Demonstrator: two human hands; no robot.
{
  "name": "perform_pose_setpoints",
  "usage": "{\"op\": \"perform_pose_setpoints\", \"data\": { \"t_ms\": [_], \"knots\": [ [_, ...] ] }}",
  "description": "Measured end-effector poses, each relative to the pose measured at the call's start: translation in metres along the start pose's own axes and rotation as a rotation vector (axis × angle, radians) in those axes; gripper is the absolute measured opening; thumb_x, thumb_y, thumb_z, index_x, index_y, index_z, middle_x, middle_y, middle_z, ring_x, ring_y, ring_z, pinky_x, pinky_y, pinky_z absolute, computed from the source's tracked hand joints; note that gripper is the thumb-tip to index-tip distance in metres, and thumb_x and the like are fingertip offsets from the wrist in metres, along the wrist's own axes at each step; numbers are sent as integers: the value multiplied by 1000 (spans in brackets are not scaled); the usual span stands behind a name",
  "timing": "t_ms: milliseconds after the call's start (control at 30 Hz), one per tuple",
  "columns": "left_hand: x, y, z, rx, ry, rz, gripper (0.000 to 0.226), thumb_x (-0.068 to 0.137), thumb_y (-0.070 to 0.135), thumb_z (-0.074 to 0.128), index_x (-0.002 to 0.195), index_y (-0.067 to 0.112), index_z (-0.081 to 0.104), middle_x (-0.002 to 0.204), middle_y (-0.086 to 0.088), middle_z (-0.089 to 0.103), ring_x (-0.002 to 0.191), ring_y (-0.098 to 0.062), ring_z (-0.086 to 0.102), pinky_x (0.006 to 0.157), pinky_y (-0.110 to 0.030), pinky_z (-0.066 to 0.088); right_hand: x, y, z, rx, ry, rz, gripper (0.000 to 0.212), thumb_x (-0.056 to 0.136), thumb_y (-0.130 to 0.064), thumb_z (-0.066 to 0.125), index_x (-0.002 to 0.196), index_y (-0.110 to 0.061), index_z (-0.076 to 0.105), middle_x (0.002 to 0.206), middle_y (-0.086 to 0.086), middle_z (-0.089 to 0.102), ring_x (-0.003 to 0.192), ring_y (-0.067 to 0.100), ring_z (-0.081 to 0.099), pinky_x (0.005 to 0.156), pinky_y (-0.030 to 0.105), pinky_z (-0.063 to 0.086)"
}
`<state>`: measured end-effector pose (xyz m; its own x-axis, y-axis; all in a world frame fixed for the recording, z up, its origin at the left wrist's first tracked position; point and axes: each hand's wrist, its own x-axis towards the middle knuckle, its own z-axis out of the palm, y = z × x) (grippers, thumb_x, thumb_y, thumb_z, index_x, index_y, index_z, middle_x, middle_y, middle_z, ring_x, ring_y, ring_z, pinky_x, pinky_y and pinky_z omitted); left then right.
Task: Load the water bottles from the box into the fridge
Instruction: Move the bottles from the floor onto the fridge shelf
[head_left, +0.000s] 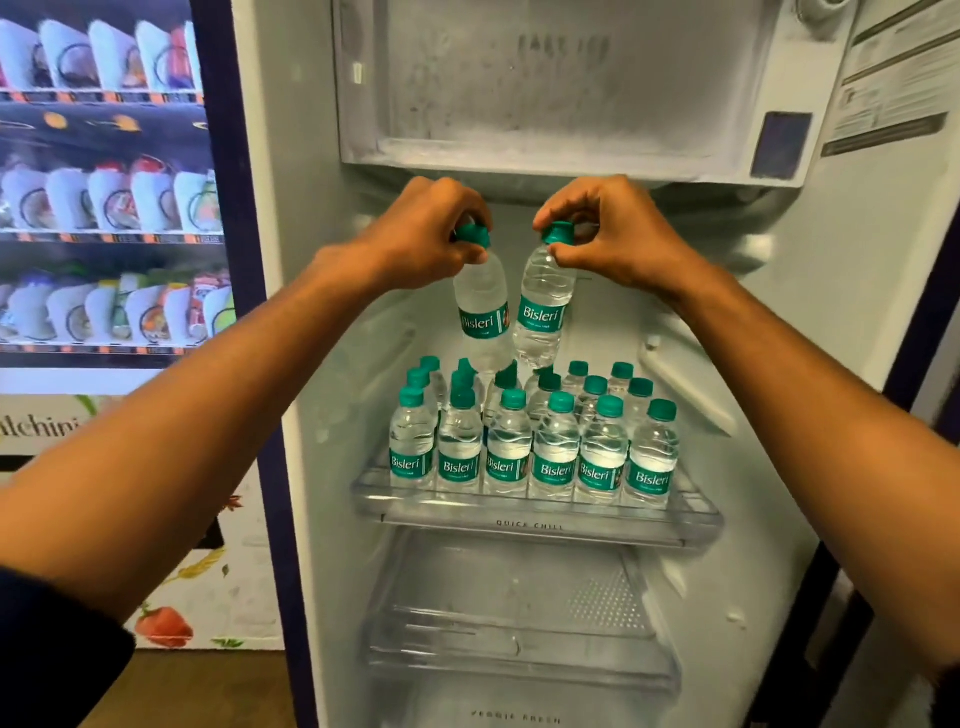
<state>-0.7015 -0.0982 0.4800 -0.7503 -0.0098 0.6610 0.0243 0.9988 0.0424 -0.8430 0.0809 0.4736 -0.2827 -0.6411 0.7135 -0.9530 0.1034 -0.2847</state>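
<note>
You are holding 2 bottles over the shelf (535, 522) inside the fridge (810, 364): your left hand (423, 231) is pinching the left bottle (480, 317) by its green cap, your right hand (605, 231) the right bottle (543, 312). Both are hanging long axis nearly vertical, bases tilting together, directly above the rear of the standing bottles (535, 447). They are clear with teal labels.

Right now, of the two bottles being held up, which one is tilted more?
The bottle in the right hand, the right-hand bottle: its base swings left toward the other. The left hand holds its bottle closer to upright.
</note>
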Motion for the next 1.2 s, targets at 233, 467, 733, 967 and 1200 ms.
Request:
{"op": "perform_pose_setpoints", "data": {
  "t_ms": [233, 467, 733, 967, 1200],
  "knots": [
    [28, -30, 40, 19, 31, -141, 37, 84, 17, 74, 119, 14, 63, 121, -16, 60, 113, -32, 55, 95, -37, 50, 35, 29, 37, -119, 82, -26, 30, 76, 0, 75, 101, -16, 75, 109, 3, 68, 100, 14, 64, 87, 21, 54],
    [47, -55, 77, 16, 34, -258, 34, 83, 13, 75, 114, 6, 64, 114, -22, 63, 105, -39, 60, 87, -43, 55, 60, 52, 87, -177, -9, -73, 31, 78, 4, 71, 105, -10, 75, 111, 6, 71, 103, 15, 65, 88, 17, 48],
    [61, -91, 118, 50, -26, -364, 34, 80, 14, 78, 111, 7, 65, 111, -20, 64, 101, -37, 63, 87, -42, 55, 76, 87, 134, -59, -82, 60, 27, 74, 6, 73, 95, -10, 76, 105, 3, 70, 97, 12, 65, 79, 1, 42],
    [55, -116, 154, 70, -141, -414, 31, 82, 11, 76, 111, 10, 65, 114, -17, 62, 100, -33, 64, 90, -41, 55, 68, 105, 171, 26, -208, 213, 24, 75, 3, 76, 94, -11, 76, 100, 1, 74, 91, 9, 66, 86, 14, 47],
    [48, -134, 180, 47, -299, -489, 36, 76, 14, 81, 110, 13, 68, 119, -14, 63, 100, -29, 64, 90, -37, 54, 56, 112, 196, 76, -339, 294, 19, 78, 1, 77, 95, -8, 74, 103, 4, 73, 94, 12, 66, 93, 25, 52]
  ]
}}
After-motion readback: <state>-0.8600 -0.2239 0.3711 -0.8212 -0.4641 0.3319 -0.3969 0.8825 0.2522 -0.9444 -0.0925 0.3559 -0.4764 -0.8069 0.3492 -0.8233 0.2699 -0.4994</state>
